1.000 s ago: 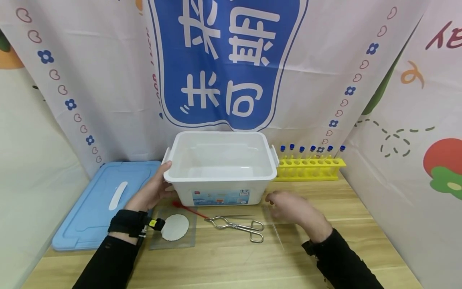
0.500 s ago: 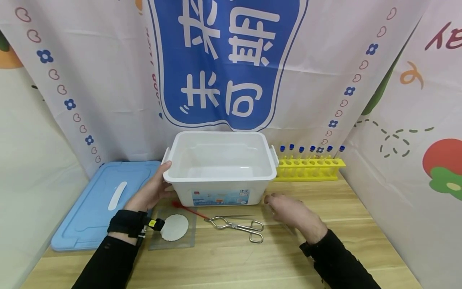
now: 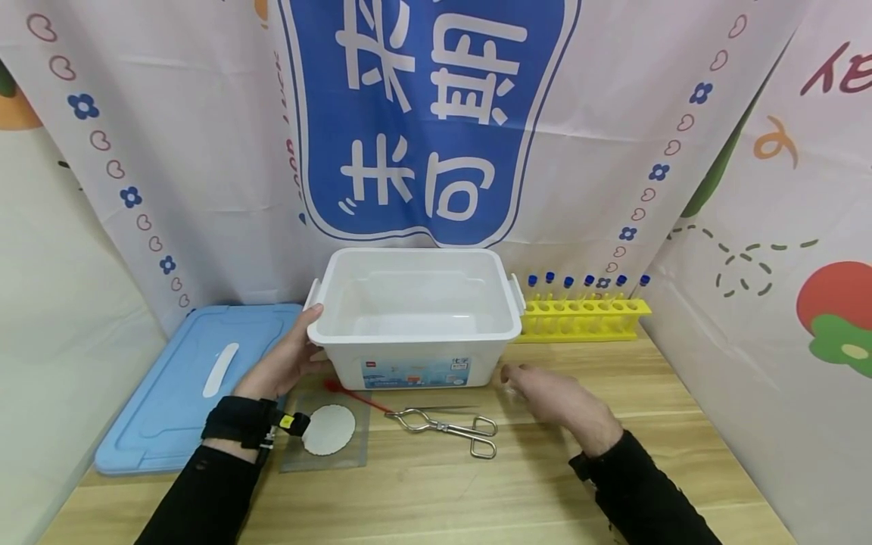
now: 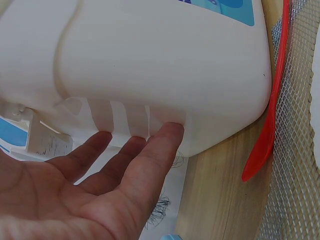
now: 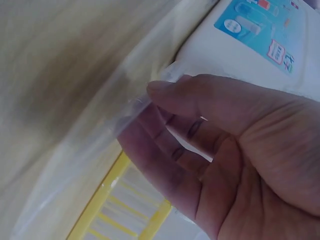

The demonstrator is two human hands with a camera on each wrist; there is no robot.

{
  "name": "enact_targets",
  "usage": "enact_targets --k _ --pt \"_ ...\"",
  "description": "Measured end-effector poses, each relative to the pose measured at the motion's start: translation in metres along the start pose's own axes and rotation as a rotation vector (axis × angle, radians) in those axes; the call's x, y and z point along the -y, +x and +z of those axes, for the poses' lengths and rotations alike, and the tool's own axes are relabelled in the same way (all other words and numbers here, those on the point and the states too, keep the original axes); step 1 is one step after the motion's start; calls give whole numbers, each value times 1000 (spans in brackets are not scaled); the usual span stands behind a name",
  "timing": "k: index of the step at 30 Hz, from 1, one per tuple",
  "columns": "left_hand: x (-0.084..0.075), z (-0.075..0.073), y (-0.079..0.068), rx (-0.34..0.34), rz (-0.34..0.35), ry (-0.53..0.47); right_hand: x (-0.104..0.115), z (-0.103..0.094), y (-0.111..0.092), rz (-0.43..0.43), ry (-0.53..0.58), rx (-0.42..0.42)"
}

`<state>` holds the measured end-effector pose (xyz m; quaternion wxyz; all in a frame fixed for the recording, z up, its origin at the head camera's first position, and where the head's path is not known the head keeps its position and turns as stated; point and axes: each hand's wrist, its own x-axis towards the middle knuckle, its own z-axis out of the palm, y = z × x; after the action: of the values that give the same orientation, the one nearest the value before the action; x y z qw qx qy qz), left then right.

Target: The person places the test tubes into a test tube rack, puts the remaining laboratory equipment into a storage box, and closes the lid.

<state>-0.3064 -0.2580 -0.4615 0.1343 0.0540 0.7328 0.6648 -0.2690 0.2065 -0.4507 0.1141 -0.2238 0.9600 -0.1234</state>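
A white plastic storage box (image 3: 412, 352) stands upright at the back middle of the table. At its left side, my left hand (image 3: 289, 359) rests its outstretched fingers (image 4: 150, 160) against the wall below the rim. Near the box's front right corner, my right hand (image 3: 555, 401) pinches a thin, clear, see-through strip (image 5: 75, 155) between thumb and fingertips; blur hides its exact kind. In front of the box lie metal crucible tongs (image 3: 443, 426), a thin metal piece (image 3: 450, 408) and a red spoon (image 3: 357, 395). Left of them is a wire gauze (image 3: 361, 450) with a white round centre.
A blue lid (image 3: 157, 393) with a white handle (image 3: 221, 369) lies at the left. Right of the box stands a yellow rack (image 3: 579, 337) holding several blue-capped tubes (image 3: 568, 283). A printed cloth (image 3: 422, 235) hangs close behind the box.
My right hand has shifted slightly and turned the clear strip, whose length in front of the hand no longer shows in the head view. My left hand stays at the box.
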Motion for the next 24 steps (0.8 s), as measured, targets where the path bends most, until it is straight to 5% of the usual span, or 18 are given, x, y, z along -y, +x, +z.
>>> enact_targets --k 15,24 --pt "0 0 -1 16 16 0 -10 -41 -17 -43 5 -70" --pt "1 -1 -1 11 13 0 -11 -65 -28 -66 -107 -237"
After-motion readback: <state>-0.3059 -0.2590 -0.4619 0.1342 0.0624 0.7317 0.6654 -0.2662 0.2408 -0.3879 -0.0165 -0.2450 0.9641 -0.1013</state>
